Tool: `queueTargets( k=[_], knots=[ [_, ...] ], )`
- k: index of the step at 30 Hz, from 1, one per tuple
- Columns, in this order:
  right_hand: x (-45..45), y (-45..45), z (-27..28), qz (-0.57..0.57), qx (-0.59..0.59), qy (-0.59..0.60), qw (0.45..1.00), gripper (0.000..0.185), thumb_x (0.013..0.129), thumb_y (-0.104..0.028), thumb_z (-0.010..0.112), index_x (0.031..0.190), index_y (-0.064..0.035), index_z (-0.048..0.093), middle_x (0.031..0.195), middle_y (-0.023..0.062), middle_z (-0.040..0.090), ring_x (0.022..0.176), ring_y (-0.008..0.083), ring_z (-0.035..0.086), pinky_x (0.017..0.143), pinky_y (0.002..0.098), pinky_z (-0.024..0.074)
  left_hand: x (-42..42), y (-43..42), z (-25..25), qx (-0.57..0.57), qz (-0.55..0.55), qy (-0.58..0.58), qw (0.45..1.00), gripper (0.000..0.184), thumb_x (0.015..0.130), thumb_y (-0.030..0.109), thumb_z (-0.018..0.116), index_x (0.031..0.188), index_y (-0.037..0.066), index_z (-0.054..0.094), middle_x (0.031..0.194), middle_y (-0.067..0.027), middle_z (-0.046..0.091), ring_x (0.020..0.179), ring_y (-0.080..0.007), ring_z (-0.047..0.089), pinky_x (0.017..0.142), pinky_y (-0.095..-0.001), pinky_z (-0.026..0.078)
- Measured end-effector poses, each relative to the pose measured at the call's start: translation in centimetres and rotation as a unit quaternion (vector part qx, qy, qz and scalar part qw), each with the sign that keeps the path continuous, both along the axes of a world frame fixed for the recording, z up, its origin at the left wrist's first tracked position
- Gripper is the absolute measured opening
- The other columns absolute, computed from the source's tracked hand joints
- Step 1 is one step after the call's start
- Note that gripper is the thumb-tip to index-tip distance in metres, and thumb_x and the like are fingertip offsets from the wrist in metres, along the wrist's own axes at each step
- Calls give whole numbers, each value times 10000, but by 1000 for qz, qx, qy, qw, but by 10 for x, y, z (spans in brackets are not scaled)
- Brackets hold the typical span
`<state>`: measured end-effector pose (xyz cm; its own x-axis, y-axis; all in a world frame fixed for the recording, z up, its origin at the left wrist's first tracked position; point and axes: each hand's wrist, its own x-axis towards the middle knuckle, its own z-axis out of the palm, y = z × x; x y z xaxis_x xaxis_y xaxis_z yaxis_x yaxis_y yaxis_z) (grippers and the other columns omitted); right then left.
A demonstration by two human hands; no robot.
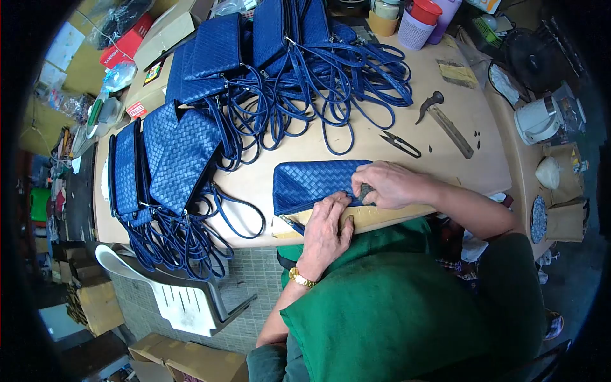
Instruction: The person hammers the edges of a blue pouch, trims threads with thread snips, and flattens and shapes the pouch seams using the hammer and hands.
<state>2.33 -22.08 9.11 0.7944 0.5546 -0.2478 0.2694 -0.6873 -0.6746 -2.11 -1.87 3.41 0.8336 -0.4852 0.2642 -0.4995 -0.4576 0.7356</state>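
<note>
A blue woven-pattern pouch (305, 183) lies flat along the table's near edge. My left hand (326, 232) rests on its lower edge, fingers stretched out and pressing down. My right hand (396, 184) is closed on a small dark grey lump (365, 191), held against the pouch just right of my left fingertips. What kind of thing the lump is I cannot tell, since the fingers cover much of it. A dark blue strap end (291, 224) sticks out beside my left hand.
Stacked blue pouches (213, 48) with tangled straps fill the table's far left; more pouches (181, 153) lie nearer. Thread snips (401, 145) and a hammer (449, 127) lie beyond my right hand. A white chair (184, 305) stands at the left below the table.
</note>
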Motion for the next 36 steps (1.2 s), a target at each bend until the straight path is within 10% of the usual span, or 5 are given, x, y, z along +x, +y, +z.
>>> queueTargets(
  k=[26, 31, 36],
  knots=[
    [-16, -10, -1, -28, 2, 18, 999, 201, 875, -191, 570, 923, 1, 530, 808, 228, 621, 824, 405, 612, 721, 477, 451, -2, -5, 3, 43, -21, -9, 999, 447, 779, 78, 631, 1226, 83, 612, 1185, -160, 562, 1044, -326, 537, 931, -400, 443],
    [-21, -71, 10, -53, -226, 50, 971, 204, 879, -208, 601, 903, -18, 532, 822, 178, 634, 802, 391, 605, 699, 450, 453, -3, -7, 5, 47, -11, 3, 999, 455, 751, 64, 627, 1205, 70, 624, 1174, -159, 562, 1024, -323, 534, 920, -399, 443],
    [-27, -12, 7, -115, 100, -40, 988, 209, 883, -207, 575, 908, -5, 531, 820, 213, 614, 777, 405, 603, 692, 482, 448, -4, -10, 5, 47, 0, -29, 998, 450, 742, 59, 631, 1192, 71, 635, 1138, -153, 568, 974, -311, 534, 886, -396, 449]
  ],
)
